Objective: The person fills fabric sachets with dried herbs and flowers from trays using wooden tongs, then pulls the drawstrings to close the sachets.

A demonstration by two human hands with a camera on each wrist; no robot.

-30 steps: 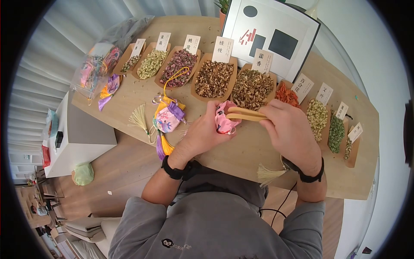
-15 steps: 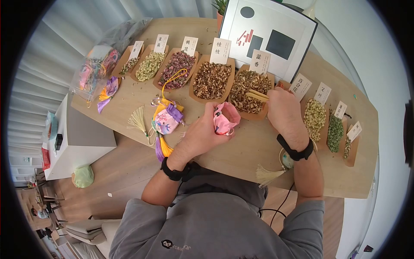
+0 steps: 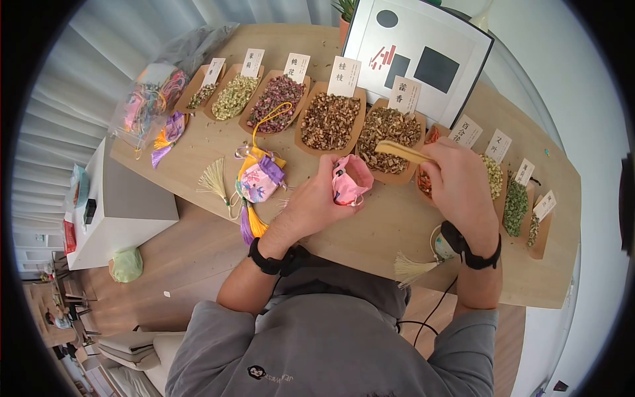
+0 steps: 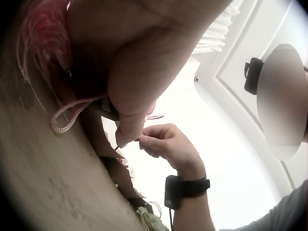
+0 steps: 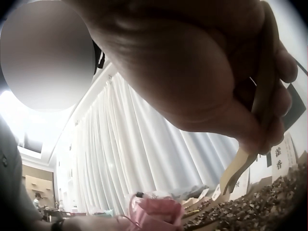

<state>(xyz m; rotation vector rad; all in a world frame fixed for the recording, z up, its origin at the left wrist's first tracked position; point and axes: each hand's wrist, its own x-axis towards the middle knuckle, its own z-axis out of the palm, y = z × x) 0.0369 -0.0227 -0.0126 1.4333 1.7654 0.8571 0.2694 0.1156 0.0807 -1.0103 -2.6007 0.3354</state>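
Observation:
My left hand (image 3: 314,202) holds a small pink drawstring pouch (image 3: 347,192), its mouth open and facing up. Between the thumb and fingers of my right hand (image 3: 466,188) are wooden tongs (image 3: 405,152), pointing left over a paper tray of chopped brown herbs (image 3: 389,129). In the right wrist view, the tips of the tongs (image 5: 233,175) hang above the herbs, with the pouch (image 5: 156,214) to their left. A pink tassel (image 4: 45,38) and a looped cord (image 4: 62,118) hang by my left hand in the left wrist view.
Several labelled trays of dried flowers and herbs curve along the table, including a rose-coloured one (image 3: 278,102) and a green one (image 3: 516,208). Finished-looking tasselled pouches (image 3: 261,178) lie left. A round pouch (image 3: 442,246) lies by my right wrist. A framed board (image 3: 410,59) stands behind.
The tongs were at the pouch's mouth, then went right and down into the brown herbs. Now they are raised over that tray. My left hand keeps its hold on the pouch.

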